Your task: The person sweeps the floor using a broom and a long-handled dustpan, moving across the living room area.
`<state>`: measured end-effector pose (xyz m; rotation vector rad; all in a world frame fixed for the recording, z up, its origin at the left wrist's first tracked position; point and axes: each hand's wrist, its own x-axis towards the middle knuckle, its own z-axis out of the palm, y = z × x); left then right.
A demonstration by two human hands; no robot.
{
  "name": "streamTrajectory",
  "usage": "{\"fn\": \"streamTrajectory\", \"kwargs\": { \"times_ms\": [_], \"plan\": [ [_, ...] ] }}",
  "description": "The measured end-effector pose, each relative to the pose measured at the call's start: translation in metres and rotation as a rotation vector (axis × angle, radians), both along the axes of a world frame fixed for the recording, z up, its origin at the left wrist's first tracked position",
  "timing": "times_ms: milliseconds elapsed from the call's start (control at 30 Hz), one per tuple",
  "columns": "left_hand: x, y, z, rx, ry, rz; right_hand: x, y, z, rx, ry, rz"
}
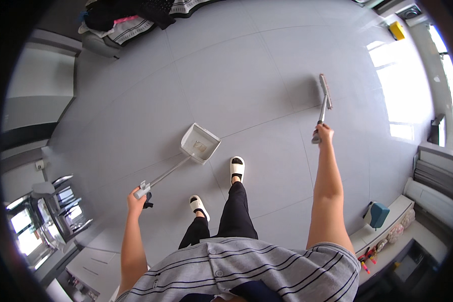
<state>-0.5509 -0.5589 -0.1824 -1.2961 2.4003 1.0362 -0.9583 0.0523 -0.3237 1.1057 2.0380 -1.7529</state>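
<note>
My left hand point(135, 201) is closed round the grip of a long-handled dustpan point(190, 142), out to my left. Its white pan lies ahead of my feet, with a little pale debris inside that I cannot make out. Stretched forward on the right, my right hand point(325, 133) is wrapped round the grey handle of a broom point(326, 91). The broom's long, narrow head with brownish bristles is at the floor, well apart from the dustpan to the right.
Grey tiles cover the floor point(256, 108). At the far left, clothes point(131, 19) lie heaped on a piece of furniture. A yellow object point(396, 30) sits at the far right. Near right, a blue-and-white box point(377, 215) stands on a low white shelf. My white slippers point(237, 170) are on the floor.
</note>
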Motion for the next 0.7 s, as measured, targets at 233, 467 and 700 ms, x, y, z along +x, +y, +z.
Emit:
{"fn": "streamTrajectory", "kwargs": {
  "times_ms": [233,467,700],
  "plan": [
    [-0.009,0.048,0.022,0.006,-0.032,0.046,-0.034,-0.032,-0.042,0.233,-0.018,0.275],
    [0.027,0.054,0.030,-0.005,-0.019,0.131,0.107,-0.168,0.004,0.382,-0.075,0.703],
    [0.074,0.065,0.029,-0.014,-0.022,0.185,0.245,-0.199,0.048,0.258,-0.113,1.024]
  ]
}}
